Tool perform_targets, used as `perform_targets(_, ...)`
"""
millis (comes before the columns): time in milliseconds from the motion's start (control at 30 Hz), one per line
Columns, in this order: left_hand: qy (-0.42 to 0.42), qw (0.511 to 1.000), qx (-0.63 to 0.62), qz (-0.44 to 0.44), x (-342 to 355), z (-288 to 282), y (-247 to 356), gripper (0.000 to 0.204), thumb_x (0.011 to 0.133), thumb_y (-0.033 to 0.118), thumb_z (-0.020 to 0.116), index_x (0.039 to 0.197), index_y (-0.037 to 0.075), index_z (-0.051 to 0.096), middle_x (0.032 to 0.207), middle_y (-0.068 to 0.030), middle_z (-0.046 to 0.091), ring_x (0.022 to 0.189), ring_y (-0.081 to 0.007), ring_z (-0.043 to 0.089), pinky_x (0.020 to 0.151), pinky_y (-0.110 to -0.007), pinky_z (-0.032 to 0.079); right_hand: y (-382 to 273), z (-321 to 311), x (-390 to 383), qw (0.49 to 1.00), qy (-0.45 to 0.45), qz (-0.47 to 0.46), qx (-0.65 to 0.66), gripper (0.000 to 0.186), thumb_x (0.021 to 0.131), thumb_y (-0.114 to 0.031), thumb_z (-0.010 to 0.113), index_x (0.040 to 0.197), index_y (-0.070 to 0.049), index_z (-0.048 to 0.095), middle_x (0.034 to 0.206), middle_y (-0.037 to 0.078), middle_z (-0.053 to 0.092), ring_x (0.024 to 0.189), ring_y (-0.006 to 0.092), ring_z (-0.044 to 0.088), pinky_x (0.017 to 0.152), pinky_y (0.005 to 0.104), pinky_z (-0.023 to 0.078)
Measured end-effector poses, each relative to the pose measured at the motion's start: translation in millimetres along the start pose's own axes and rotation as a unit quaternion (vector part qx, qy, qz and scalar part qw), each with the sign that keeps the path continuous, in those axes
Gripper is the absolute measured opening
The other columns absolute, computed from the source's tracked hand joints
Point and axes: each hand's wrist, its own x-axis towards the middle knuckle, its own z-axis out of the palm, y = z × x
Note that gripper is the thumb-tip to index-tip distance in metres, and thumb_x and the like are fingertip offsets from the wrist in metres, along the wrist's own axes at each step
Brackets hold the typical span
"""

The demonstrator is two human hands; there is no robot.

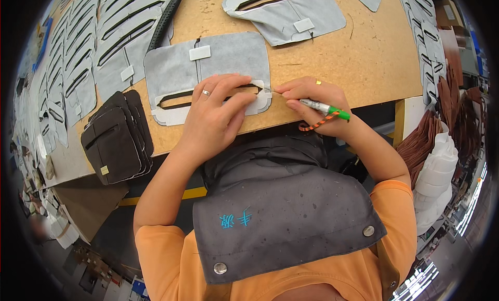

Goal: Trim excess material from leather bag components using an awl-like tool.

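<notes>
A grey fabric panel (174,67) with a long slot lies flat on the table before me, a small white tag (200,52) on its upper half. My left hand (221,106) rests on it, fingers apart and stretched across the slot, pressing around its right end. In my right hand (318,101) is a slim pen-like tool (318,106) with a pale barrel, a green end and an orange-black cord. Its thin metal tip reaches the panel by the slot's right corner. The exact kind of tip is too small to make out.
Rows of similar slotted grey panels (117,30) overlap on the left, and more panels (291,17) lie at the back. A black ridged bar (165,20) leans among them. Dark fabric pieces (117,140) are stacked at the front-left edge. Brown material bundles (423,142) hang at right.
</notes>
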Motion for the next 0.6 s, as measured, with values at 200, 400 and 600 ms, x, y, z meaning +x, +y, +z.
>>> perform_targets(200,-0.009,1.0,0.016,-0.003,1.7,-1.1,2.0,0.029,0.078,0.0,0.064,0.106,0.008,0.064,0.119,-0.0056,0.059,0.112,-0.0259,0.055,0.097,-0.039,0.037,-2.2,4.1,10.7,1.0,-0.019,-0.002,0.005,0.01,0.079,-0.003,0.07,0.087,-0.004,0.064,0.095,0.01,0.07,0.081,0.0246,0.068,0.069,0.031,0.053)
perform_targets(400,-0.032,0.999,0.031,0.006,3.1,-3.3,2.3,0.037,0.074,0.001,0.065,0.11,0.009,0.064,0.12,-0.0033,0.06,0.116,-0.0245,0.053,0.099,-0.04,0.036,-4.1,6.4,12.7,0.998,-0.027,-0.023,-0.057,0.01,0.079,-0.002,0.07,0.086,-0.004,0.064,0.094,0.01,0.07,0.077,0.0243,0.067,0.065,0.0308,0.052)
perform_targets(600,-0.058,0.997,0.055,0.003,1.0,-5.2,2.7,0.041,0.073,0.002,0.065,0.113,0.012,0.064,0.123,-0.0011,0.06,0.119,-0.0227,0.051,0.105,-0.042,0.033,1.7,10.6,9.3,0.999,0.015,-0.006,-0.047,0.008,0.08,0.0,0.069,0.087,-0.002,0.065,0.093,0.01,0.071,0.072,0.0219,0.067,0.062,0.0289,0.052)
